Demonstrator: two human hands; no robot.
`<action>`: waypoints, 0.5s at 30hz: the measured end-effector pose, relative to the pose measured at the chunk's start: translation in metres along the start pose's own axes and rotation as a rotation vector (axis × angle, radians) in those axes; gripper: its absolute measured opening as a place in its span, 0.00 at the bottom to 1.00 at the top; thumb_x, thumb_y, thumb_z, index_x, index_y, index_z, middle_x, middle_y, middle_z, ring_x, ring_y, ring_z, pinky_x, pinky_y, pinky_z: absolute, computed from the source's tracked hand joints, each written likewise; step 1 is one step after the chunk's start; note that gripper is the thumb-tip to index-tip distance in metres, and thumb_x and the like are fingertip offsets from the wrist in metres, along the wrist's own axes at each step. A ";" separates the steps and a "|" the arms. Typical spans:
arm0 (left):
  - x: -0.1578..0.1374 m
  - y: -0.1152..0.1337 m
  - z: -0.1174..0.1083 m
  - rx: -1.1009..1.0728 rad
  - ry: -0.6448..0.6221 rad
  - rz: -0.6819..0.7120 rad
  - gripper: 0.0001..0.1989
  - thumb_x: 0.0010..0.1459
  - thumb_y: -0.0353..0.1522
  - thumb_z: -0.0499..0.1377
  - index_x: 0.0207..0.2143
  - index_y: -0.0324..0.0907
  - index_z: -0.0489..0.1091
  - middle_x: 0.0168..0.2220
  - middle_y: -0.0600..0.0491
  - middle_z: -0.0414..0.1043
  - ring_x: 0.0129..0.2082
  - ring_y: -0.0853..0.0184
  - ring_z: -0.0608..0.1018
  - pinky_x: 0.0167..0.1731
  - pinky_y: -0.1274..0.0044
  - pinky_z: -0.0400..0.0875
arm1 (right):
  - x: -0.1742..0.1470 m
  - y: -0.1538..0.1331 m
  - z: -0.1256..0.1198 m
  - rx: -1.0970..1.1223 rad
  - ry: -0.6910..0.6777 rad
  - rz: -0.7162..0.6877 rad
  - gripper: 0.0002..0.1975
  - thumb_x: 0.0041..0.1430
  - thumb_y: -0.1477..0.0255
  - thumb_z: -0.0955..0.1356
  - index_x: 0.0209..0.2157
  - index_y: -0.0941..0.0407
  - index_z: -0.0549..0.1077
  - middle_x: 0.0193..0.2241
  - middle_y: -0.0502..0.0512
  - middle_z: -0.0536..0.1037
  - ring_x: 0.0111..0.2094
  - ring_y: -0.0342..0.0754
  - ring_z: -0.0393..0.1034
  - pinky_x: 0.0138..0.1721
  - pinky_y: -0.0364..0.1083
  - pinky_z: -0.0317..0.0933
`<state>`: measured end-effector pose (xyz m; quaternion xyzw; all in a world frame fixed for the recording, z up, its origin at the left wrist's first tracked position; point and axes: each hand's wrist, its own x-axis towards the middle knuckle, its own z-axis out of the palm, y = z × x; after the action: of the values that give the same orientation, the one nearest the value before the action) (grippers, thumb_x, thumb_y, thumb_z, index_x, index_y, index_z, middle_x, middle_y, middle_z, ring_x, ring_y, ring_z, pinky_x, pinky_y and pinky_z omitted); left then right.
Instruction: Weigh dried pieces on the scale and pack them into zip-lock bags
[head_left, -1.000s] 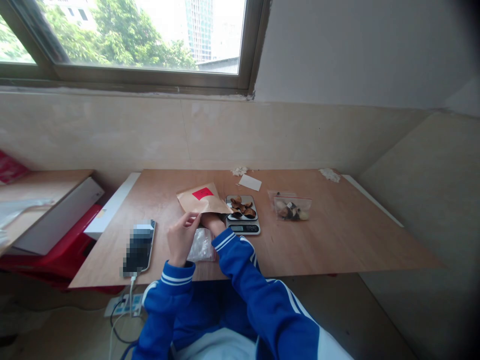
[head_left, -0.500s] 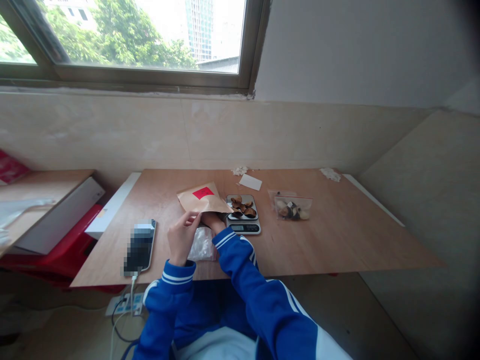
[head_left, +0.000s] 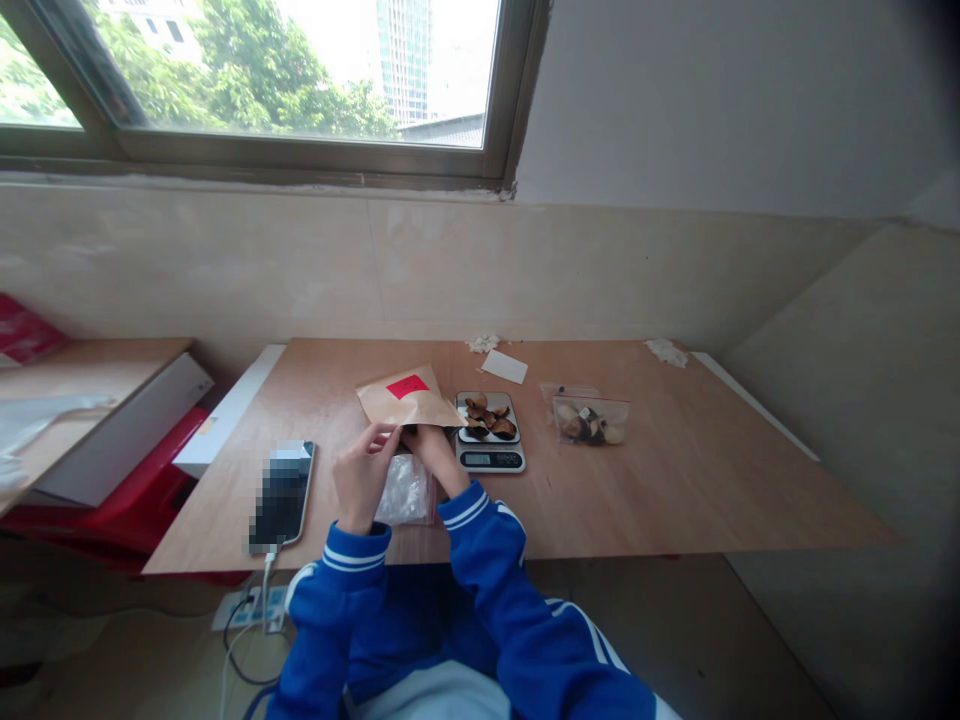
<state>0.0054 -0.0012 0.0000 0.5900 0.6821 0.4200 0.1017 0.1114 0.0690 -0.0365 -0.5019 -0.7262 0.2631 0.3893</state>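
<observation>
The left hand [head_left: 361, 478] has thumb and fingertips pressed together, pinching the near edge of the paper bag [head_left: 401, 404] at its mouth; the bag lies just beyond that pinch, stretching away from it and to its right, its mouth turned toward the person and its red label [head_left: 407, 386] facing up; the right hand [head_left: 433, 450] is just right of the left grip, its fingers reaching in under the bag's upper edge; those fingertips are hidden in the mouth, so whether they are spread or closed on something cannot be told.

Directly below the two hands, on the near side of the grip, are clear plastic bags [head_left: 406, 490]; right of the right hand and near it stands the scale [head_left: 491, 460], with dark, curled dried pieces [head_left: 489, 416] on its tray; the bag's right corner reaches the tray's left edge in view, though contact cannot be told; farther right of the grip lies a filled pouch [head_left: 592, 421], with another pouch partly behind it; beyond the scale, away from the hands, is a white card [head_left: 505, 366]; well left of the left grip lies the phone [head_left: 285, 495], a cable [head_left: 268, 566] at its near end.
</observation>
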 end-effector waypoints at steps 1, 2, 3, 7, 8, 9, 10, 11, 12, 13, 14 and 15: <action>0.000 0.000 0.000 -0.003 0.001 0.003 0.12 0.57 0.43 0.58 0.32 0.47 0.76 0.25 0.55 0.77 0.27 0.68 0.78 0.26 0.81 0.63 | -0.007 -0.001 -0.004 0.030 -0.005 0.007 0.18 0.59 0.74 0.67 0.51 0.58 0.69 0.49 0.62 0.74 0.56 0.52 0.65 0.57 0.51 0.59; 0.000 0.001 0.001 -0.009 0.002 0.006 0.12 0.57 0.43 0.58 0.32 0.47 0.76 0.26 0.55 0.77 0.27 0.68 0.79 0.26 0.81 0.63 | -0.014 -0.002 -0.007 0.055 -0.011 0.029 0.15 0.59 0.74 0.66 0.48 0.59 0.71 0.47 0.63 0.76 0.54 0.53 0.67 0.55 0.51 0.61; 0.000 0.001 0.002 -0.016 0.002 0.009 0.12 0.57 0.43 0.58 0.33 0.47 0.76 0.26 0.55 0.77 0.27 0.68 0.79 0.26 0.81 0.64 | -0.021 -0.003 -0.011 0.072 -0.014 0.062 0.12 0.60 0.75 0.66 0.45 0.59 0.72 0.44 0.64 0.77 0.51 0.54 0.70 0.52 0.51 0.63; -0.001 0.003 0.003 -0.038 -0.009 0.005 0.12 0.57 0.43 0.58 0.33 0.47 0.76 0.26 0.56 0.77 0.28 0.68 0.79 0.27 0.81 0.65 | -0.043 -0.009 -0.024 0.186 0.030 0.125 0.10 0.58 0.80 0.64 0.40 0.58 0.73 0.38 0.61 0.80 0.41 0.53 0.76 0.44 0.49 0.68; -0.001 0.003 0.003 -0.042 -0.013 0.001 0.12 0.57 0.44 0.58 0.33 0.47 0.76 0.26 0.56 0.77 0.28 0.68 0.79 0.27 0.81 0.65 | -0.048 -0.008 -0.027 0.250 0.045 0.107 0.10 0.58 0.80 0.64 0.40 0.57 0.73 0.39 0.59 0.80 0.41 0.51 0.76 0.44 0.48 0.68; -0.001 0.003 0.003 -0.046 -0.018 -0.004 0.12 0.57 0.44 0.58 0.34 0.47 0.76 0.27 0.56 0.77 0.28 0.68 0.79 0.27 0.81 0.65 | -0.052 -0.007 -0.030 0.322 0.057 0.093 0.09 0.58 0.79 0.64 0.39 0.55 0.72 0.38 0.57 0.80 0.41 0.50 0.76 0.44 0.48 0.69; 0.000 0.002 0.003 -0.048 -0.020 -0.009 0.13 0.57 0.44 0.58 0.34 0.47 0.76 0.27 0.56 0.77 0.28 0.68 0.79 0.27 0.81 0.65 | -0.057 -0.003 -0.034 0.395 0.072 0.094 0.08 0.59 0.77 0.64 0.39 0.55 0.72 0.38 0.55 0.80 0.41 0.49 0.76 0.43 0.47 0.69; 0.000 0.002 0.002 -0.047 -0.019 -0.014 0.13 0.57 0.44 0.58 0.33 0.47 0.76 0.27 0.56 0.77 0.28 0.68 0.79 0.27 0.81 0.65 | -0.061 0.002 -0.038 0.465 0.094 0.113 0.06 0.59 0.74 0.65 0.38 0.55 0.71 0.37 0.55 0.80 0.39 0.49 0.76 0.41 0.47 0.70; 0.001 0.002 0.002 -0.043 -0.013 -0.018 0.13 0.57 0.44 0.58 0.33 0.47 0.76 0.27 0.56 0.77 0.28 0.68 0.79 0.27 0.81 0.65 | -0.064 0.009 -0.043 0.529 0.128 0.144 0.06 0.58 0.72 0.66 0.38 0.55 0.71 0.36 0.55 0.80 0.37 0.49 0.77 0.38 0.47 0.71; 0.002 0.002 0.001 -0.036 -0.002 -0.020 0.13 0.57 0.44 0.58 0.33 0.47 0.76 0.28 0.56 0.77 0.29 0.68 0.79 0.28 0.80 0.65 | -0.066 0.018 -0.049 0.587 0.176 0.181 0.07 0.57 0.69 0.68 0.38 0.55 0.70 0.34 0.55 0.79 0.34 0.49 0.77 0.34 0.46 0.72; 0.003 0.002 0.001 -0.029 0.011 -0.020 0.13 0.57 0.45 0.58 0.33 0.47 0.76 0.28 0.56 0.77 0.29 0.68 0.79 0.28 0.80 0.65 | -0.067 0.028 -0.055 0.634 0.236 0.220 0.10 0.55 0.66 0.69 0.37 0.55 0.69 0.33 0.55 0.79 0.31 0.49 0.76 0.32 0.46 0.71; 0.004 0.002 0.001 -0.026 0.027 -0.020 0.13 0.56 0.45 0.58 0.33 0.47 0.76 0.28 0.56 0.77 0.29 0.68 0.79 0.29 0.80 0.65 | -0.067 0.041 -0.062 0.664 0.304 0.256 0.13 0.53 0.64 0.70 0.37 0.55 0.69 0.32 0.54 0.78 0.29 0.48 0.76 0.29 0.46 0.71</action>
<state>0.0062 0.0024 0.0019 0.5762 0.6836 0.4357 0.1042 0.1973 0.0204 -0.0533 -0.4683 -0.4668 0.4530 0.5980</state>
